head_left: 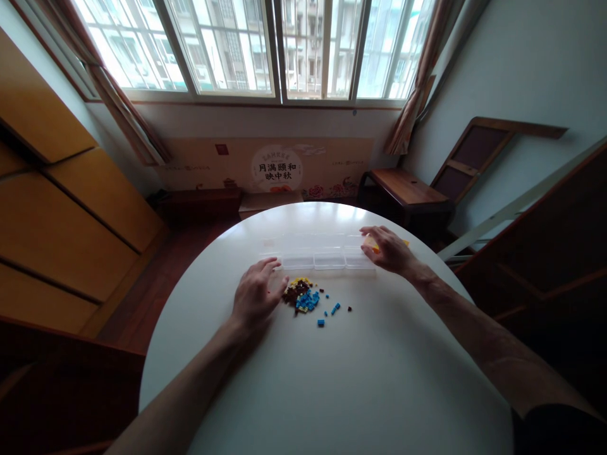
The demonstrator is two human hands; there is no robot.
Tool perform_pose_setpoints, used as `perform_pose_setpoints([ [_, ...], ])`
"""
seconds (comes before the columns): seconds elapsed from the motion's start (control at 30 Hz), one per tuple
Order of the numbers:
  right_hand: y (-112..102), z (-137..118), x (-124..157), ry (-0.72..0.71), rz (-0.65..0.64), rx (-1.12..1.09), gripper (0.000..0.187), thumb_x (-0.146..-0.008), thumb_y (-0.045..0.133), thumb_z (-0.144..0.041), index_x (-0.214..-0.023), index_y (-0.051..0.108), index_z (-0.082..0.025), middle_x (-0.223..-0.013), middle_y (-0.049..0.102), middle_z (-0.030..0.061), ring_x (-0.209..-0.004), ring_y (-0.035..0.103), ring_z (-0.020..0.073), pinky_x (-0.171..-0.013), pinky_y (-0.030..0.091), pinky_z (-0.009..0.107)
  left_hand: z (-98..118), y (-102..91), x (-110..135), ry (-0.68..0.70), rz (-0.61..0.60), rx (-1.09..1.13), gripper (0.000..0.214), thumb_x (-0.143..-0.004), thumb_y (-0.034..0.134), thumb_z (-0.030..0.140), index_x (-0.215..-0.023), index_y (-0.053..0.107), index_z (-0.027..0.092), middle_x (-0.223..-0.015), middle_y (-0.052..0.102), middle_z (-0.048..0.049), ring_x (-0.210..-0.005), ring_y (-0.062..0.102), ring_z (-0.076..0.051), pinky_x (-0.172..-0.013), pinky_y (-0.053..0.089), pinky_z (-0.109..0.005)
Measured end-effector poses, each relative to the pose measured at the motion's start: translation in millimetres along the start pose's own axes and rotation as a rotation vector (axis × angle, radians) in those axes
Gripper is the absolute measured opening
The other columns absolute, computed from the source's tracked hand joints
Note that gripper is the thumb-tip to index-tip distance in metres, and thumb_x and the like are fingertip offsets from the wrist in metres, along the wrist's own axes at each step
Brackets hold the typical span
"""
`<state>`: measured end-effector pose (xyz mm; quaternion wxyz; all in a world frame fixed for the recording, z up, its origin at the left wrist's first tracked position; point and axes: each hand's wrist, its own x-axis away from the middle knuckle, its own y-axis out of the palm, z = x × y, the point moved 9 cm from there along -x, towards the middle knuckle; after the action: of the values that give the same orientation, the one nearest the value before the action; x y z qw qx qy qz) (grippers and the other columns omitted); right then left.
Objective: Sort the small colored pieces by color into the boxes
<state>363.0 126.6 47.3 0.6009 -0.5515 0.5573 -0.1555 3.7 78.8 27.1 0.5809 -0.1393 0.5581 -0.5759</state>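
A loose pile of small building bricks lies on the table, with brown bricks [294, 293], blue bricks [308, 301] and yellow bricks [300, 280] mixed together. My left hand [256, 292] rests at the left side of the pile, thumb and fingers apart. Behind the pile stands a clear plastic compartment box [329, 260]. My right hand [389, 250] is over the right end of this box, with a gap between its thumb and forefinger. Something yellow-orange [375, 245] shows under that hand, mostly hidden by it.
Several stray bricks, among them a blue brick [321, 323] and a brown brick [349, 309], lie in front of the pile. The round white table [351, 392] has its far edge just beyond the box. A wooden chair [408, 187] stands behind it at the right.
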Motion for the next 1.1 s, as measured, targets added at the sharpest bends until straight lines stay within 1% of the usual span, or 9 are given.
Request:
perform_pose_setpoints([
  [0.1,-7.8,16.6,8.9,0.032,0.016,-0.011,0.049,-0.100,0.064,-0.031,-0.148,0.059,-0.020,-0.141,0.071,0.0158,-0.128,0.065,0.0378,-0.115,0.053,0.056,1.7,-1.0,0.2,0.004,0.006,-0.004,0.035,-0.104,0.063,0.043,-0.132,0.068,0.024,-0.146,0.071,-0.0116,-0.134,0.067,-0.035,-0.115,0.055,-0.056],
  [0.2,-15.1,42.6,19.2,0.107,0.023,-0.005,0.054,-0.100,0.061,-0.031,-0.153,0.058,-0.019,-0.149,0.067,0.0173,-0.136,0.062,0.0400,-0.121,0.049,0.059,3.6,-2.3,0.3,0.007,0.018,-0.011,0.035,-0.104,0.063,0.043,-0.132,0.068,0.024,-0.144,0.072,-0.0115,-0.133,0.068,-0.035,-0.114,0.055,-0.056],
  [0.27,-17.1,60.1,26.6,0.176,0.013,-0.021,0.058,-0.102,0.061,-0.039,-0.156,0.056,-0.018,-0.152,0.065,0.0186,-0.139,0.063,0.0405,-0.121,0.049,0.059,4.4,-2.9,0.2,0.008,0.023,-0.015,0.034,-0.104,0.063,0.044,-0.131,0.069,0.024,-0.144,0.072,-0.0116,-0.133,0.068,-0.035,-0.114,0.055,-0.056],
  [0.37,-11.4,75.9,36.5,0.239,-0.048,-0.089,0.070,-0.099,0.071,-0.056,-0.157,0.057,-0.020,-0.149,0.069,0.0178,-0.129,0.071,0.0382,-0.112,0.058,0.053,4.0,-1.9,-0.1,0.006,0.015,-0.014,0.034,-0.104,0.063,0.043,-0.131,0.069,0.023,-0.144,0.072,-0.0117,-0.133,0.068,-0.036,-0.114,0.054,-0.056],
  [0.43,-7.4,78.3,40.6,0.225,-0.066,-0.113,0.073,-0.093,0.077,-0.063,-0.152,0.063,-0.021,-0.143,0.073,0.0165,-0.122,0.074,0.0368,-0.108,0.061,0.050,3.0,-0.9,-0.1,0.002,0.009,-0.011,0.035,-0.103,0.063,0.043,-0.131,0.069,0.023,-0.144,0.072,-0.0117,-0.133,0.068,-0.036,-0.114,0.054,-0.057],
  [0.57,-6.9,80.9,43.5,0.177,-0.029,-0.089,0.066,-0.091,0.078,-0.063,-0.139,0.070,-0.019,-0.141,0.074,0.0176,-0.124,0.074,0.0371,-0.111,0.059,0.049,1.5,0.0,0.3,0.005,0.006,-0.013,0.036,-0.102,0.064,0.043,-0.133,0.069,0.024,-0.144,0.072,-0.0115,-0.133,0.067,-0.036,-0.114,0.055,-0.057],
  [0.77,-10.3,94.2,49.3,0.194,-0.080,-0.078,0.071,-0.082,0.085,-0.047,-0.145,0.066,-0.021,-0.133,0.076,0.0149,-0.114,0.075,0.0355,-0.105,0.061,0.047,4.2,-2.7,0.8,0.026,0.022,-0.019,0.035,-0.103,0.064,0.044,-0.132,0.068,0.025,-0.144,0.072,-0.0107,-0.134,0.067,-0.035,-0.114,0.054,-0.056],
  [0.97,-32.5,113.5,80.8,0.315,-0.127,-0.043,0.079,-0.071,0.091,-0.048,-0.141,0.068,-0.021,-0.128,0.076,0.0156,-0.113,0.074,0.0393,-0.101,0.062,0.051,8.2,-7.0,1.2,0.014,0.028,-0.003,0.033,-0.104,0.064,0.042,-0.131,0.068,0.024,-0.144,0.073,-0.0104,-0.134,0.068,-0.035,-0.114,0.054,-0.056],
  [1.1,-54.1,107.7,111.8,0.315,-0.225,-0.064,0.080,-0.070,0.092,-0.049,-0.142,0.067,-0.024,-0.132,0.074,0.0163,-0.116,0.074,0.0420,-0.106,0.061,0.057,13.4,-11.0,-0.3,0.021,0.047,0.026,0.029,-0.104,0.064,0.041,-0.128,0.069,0.025,-0.144,0.073,-0.0088,-0.133,0.068,-0.033,-0.115,0.053,-0.054],
])
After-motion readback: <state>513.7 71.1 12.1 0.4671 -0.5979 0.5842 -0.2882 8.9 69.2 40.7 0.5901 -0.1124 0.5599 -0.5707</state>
